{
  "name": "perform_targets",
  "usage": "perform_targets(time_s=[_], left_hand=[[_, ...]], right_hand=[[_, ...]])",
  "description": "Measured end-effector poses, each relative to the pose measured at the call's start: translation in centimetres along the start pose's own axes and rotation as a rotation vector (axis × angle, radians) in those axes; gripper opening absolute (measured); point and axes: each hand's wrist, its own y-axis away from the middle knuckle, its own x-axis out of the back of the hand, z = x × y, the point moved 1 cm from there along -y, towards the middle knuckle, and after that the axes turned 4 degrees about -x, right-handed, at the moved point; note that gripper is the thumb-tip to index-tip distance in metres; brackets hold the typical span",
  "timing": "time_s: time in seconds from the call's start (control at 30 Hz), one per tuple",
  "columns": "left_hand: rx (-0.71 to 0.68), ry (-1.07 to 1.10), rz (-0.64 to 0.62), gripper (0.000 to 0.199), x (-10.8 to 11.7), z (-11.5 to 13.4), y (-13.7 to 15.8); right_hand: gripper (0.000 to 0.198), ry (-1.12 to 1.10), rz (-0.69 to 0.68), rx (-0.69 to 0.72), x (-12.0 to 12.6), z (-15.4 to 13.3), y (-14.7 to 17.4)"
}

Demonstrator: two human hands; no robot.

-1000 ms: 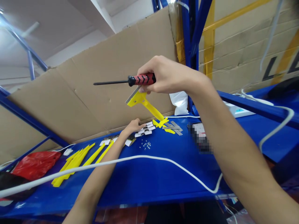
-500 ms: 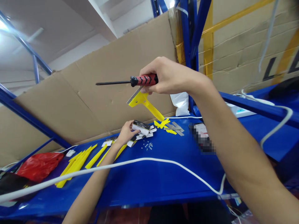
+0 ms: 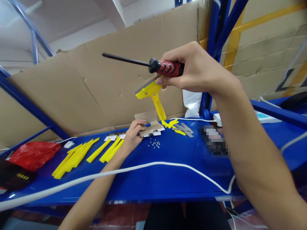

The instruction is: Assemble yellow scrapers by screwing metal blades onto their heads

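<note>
My right hand (image 3: 198,68) is raised above the table and closed around the red and black handle of a screwdriver (image 3: 168,68), its dark shaft pointing left. The same hand pinches a yellow scraper (image 3: 150,90) by its head end; a metal blade runs along the top edge and its handle hangs down. Lower down, my left hand (image 3: 133,135) grips an unfolded small cardboard box (image 3: 153,128), brown inside face up with a hole in it. White flat boxes lie beneath it. Small screws and nuts (image 3: 154,144) are scattered just to the right.
Yellow scraper handles (image 3: 78,158) lie in rows on the blue table (image 3: 172,182). Yellow pieces and metal blades (image 3: 185,128) sit at the back, near a blurred dark object (image 3: 212,140). A white cable (image 3: 153,163) crosses in front. A red bag (image 3: 35,155) stands left.
The small box in my left hand has gone from showing its black and white outside to lying opened with brown inside visible. My right hand, with screwdriver and scraper, appears higher and further right.
</note>
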Motion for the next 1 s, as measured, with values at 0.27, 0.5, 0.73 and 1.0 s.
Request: perform_targets(time_s=[0.27, 0.5, 0.73, 1.0], left_hand=[[-0.099, -0.078, 0.155, 0.021, -0.3, 3.7, -1.8], [-0.125, -0.082, 0.171, 0.026, 0.2, 5.2, -2.6], [-0.061, -0.125, 0.288, 0.024, 0.6, 5.5, -3.0], [0.009, -0.207, 0.430, 0.014, 0.6, 4.9, -2.6]], right_hand=[[0.022, -0.038, 0.179, 0.169, -1.0, -1.4, 0.0], [0.035, -0.120, 0.068, 0.038, -1.3, -1.4, -0.3], [0.037, -0.047, 0.002, 0.056, -1.6, -0.7, -0.8], [0.034, 0.082, -0.109, 0.157, -2.1, -0.7, -1.2]])
